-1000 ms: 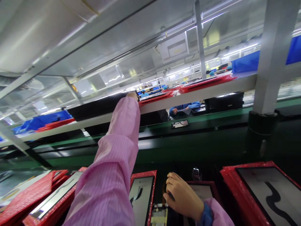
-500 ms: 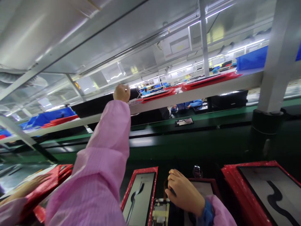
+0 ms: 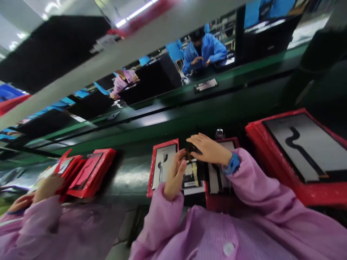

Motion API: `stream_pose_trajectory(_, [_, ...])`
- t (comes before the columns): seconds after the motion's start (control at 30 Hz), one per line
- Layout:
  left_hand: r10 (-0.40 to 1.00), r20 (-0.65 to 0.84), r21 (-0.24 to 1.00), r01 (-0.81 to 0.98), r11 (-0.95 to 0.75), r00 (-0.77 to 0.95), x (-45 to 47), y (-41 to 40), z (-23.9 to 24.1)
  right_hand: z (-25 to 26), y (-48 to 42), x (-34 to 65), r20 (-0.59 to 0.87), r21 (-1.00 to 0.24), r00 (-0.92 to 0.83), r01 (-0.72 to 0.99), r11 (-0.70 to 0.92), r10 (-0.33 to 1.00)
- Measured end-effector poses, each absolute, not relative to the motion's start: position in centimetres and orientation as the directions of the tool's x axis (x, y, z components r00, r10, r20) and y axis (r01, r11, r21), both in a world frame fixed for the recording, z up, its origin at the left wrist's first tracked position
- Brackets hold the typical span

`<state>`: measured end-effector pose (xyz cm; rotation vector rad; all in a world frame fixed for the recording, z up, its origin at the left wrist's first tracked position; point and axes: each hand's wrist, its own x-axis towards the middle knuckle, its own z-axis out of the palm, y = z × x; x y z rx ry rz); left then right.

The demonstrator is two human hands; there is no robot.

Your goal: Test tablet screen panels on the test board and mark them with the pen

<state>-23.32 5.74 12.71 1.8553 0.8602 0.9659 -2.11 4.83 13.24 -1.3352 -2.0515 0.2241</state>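
My left hand [image 3: 175,176], fingers apart, is raised over the left edge of an opened device [image 3: 190,175] with a yellowish and silver inside and a white label. My right hand [image 3: 208,148] reaches across the device's top end. Its fingers and thumb close around a small dark brown piece [image 3: 192,150], mostly hidden, whose kind I cannot make out. To the left lies a display panel [image 3: 155,173] with a dark flex cable, on red bubble wrap. Another panel [image 3: 214,178] on a red sheet lies partly under my right forearm.
On the right stands a stack of panels in red bubble wrap [image 3: 306,151]. Another red-wrapped stack [image 3: 92,171] is at left, beside a co-worker's hand [image 3: 48,186]. Beyond the green conveyor line [image 3: 162,119], which carries a panel [image 3: 206,85], sits a person in blue [image 3: 204,50].
My left hand has come down from the overhead shelf to the device beside my right hand. My right hand stays at the device. The view has tilted downward.
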Motion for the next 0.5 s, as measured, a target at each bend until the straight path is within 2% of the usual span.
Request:
stream_pose_trajectory(0.07, [0.856, 0.066, 0.996, 0.023, -0.090, 0.513, -22.2, 5.4, 9.9, 12.7, 5.1, -2.4, 0.464, -0.506, -0.230, 0.723, 0.470, 0.855])
stream_pose_trajectory(0.17, [0.871, -0.053, 0.990, -0.090, 0.111, 0.489, -20.6, 5.4, 8.2, 12.3, 5.3, -2.7, 0.463, -0.573, -0.214, 0.668, 0.475, 0.860])
stream_pose_trajectory(0.27, [0.885, -0.090, 0.965, -0.179, 0.190, 0.457, -19.8, 4.9, 8.3, 12.1, 4.8, -2.2, 0.522, -0.639, -0.120, 0.600, 0.481, 0.844])
stream_pose_trajectory(0.33, [0.887, -0.083, 0.945, -0.246, 0.214, 0.454, -19.5, 4.6, 8.6, 11.7, 3.9, -1.2, 0.563, -0.693, 0.054, 0.574, 0.436, 0.824])
stream_pose_trajectory(0.43, [0.902, -0.061, 0.928, -0.308, 0.209, 0.428, -19.1, 4.5, 8.7, 10.2, 2.2, 0.6, 0.492, -0.804, 0.332, 0.527, 0.274, 0.805])
stream_pose_trajectory(0.5, [0.908, -0.044, 0.928, -0.320, 0.192, 0.418, -18.8, 4.8, 8.5, 8.5, 1.2, 1.0, 0.421, -0.847, 0.408, 0.496, 0.190, 0.811])
